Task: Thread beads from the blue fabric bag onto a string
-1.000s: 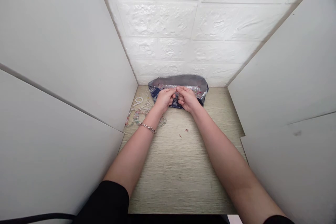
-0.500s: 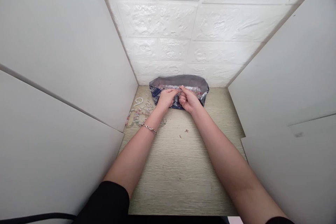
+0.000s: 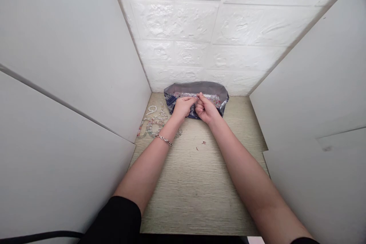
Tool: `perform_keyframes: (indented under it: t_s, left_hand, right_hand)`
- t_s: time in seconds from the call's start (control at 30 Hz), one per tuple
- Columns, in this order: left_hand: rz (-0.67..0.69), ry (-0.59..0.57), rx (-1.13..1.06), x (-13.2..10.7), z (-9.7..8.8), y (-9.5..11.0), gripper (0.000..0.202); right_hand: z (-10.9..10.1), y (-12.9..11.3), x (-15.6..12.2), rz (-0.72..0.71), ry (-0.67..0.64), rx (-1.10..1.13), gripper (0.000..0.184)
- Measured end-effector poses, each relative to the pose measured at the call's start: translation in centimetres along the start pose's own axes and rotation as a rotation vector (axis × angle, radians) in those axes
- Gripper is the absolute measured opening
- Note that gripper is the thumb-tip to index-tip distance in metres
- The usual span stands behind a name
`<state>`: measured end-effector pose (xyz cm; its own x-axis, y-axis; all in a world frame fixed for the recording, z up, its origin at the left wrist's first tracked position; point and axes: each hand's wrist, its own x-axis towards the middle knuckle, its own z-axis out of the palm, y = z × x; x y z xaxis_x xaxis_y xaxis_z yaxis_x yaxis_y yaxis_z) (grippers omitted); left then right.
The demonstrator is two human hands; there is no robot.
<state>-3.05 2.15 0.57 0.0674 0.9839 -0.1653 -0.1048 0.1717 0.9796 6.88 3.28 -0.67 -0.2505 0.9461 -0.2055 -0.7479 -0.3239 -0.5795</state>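
Note:
My left hand (image 3: 183, 107) and my right hand (image 3: 206, 109) meet over the front rim of an open dark blue bag (image 3: 171, 101) with a grey lining. Both are closed, fingertips pinched close together. Whatever lies between the fingertips is too small to make out. Inside the bag shows a heap of small clear and pinkish beads (image 3: 183, 94), partly hidden by my hands. Left of my left forearm, several beaded strands (image 3: 154, 124) lie on the table, some white, some multicoloured. A silver chain bracelet (image 3: 164, 139) circles my left wrist.
The pale wood-grain tabletop (image 3: 194, 187) is hemmed in by grey panels (image 3: 57, 122) left and right. A white brick-patterned wall (image 3: 188, 53) rises right behind the bag. Small reddish-brown scraps (image 3: 203, 143) lie on the table between my forearms.
The view has shifted very slightly. Both hands keep nearly the same pinched pose over the bag; nothing has visibly been picked up or put down.

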Motion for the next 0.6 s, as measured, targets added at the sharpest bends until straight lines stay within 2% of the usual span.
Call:
perform_keyframes:
  t_s: [0.6]
  left_hand:
    - [0.007,-0.034,0.021,0.15,-0.09,-0.18,0.015]
  right_hand:
    - [0.11,-0.07,-0.03,0.016,0.012,0.071,0.016]
